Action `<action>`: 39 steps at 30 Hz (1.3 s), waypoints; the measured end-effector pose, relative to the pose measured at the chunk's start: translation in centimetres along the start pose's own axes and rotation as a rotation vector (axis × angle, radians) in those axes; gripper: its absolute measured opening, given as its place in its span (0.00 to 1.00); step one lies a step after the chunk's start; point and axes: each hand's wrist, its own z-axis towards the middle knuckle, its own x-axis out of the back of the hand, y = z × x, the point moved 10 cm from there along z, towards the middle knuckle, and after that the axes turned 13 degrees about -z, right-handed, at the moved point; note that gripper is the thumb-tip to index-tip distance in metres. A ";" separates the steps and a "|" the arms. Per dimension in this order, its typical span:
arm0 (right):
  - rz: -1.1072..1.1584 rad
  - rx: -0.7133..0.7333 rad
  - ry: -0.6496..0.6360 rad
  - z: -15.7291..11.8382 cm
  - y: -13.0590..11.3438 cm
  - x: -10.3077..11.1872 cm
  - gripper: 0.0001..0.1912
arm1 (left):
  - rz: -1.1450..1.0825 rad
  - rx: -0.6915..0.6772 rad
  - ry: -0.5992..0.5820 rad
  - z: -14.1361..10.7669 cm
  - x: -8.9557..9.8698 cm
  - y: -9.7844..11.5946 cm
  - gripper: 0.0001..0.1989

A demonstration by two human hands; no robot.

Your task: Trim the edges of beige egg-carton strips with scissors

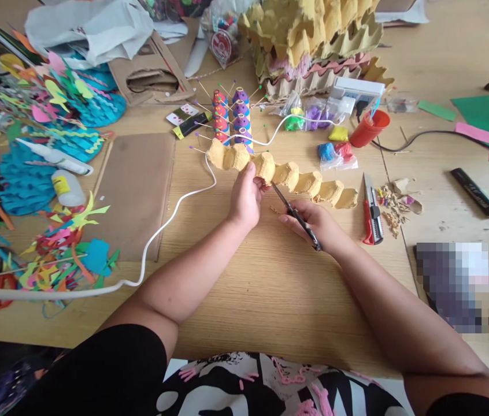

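Strip [286, 174] pinched in left grip [245, 197].

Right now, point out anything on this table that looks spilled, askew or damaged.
Torn scraps lie strewn beside the cutter, and paper cuttings sprawl loose on the left; both look spilled. The white cord also looks awkward, snaking right up to the carton strip.

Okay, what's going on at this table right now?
A person's left hand holds a bumpy yellow egg-carton cardboard strip above the wooden table. The right hand grips dark metal scissors, their tips at the strip's near edge. Beyond it are two painted bumpy rows; a red-and-grey box cutter lies to the right.
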 end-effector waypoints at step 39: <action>0.388 0.080 0.542 -0.5 3.7 4.1 0.32 | 0.127 -0.042 -0.125 -0.9 -1.2 -0.5 0.25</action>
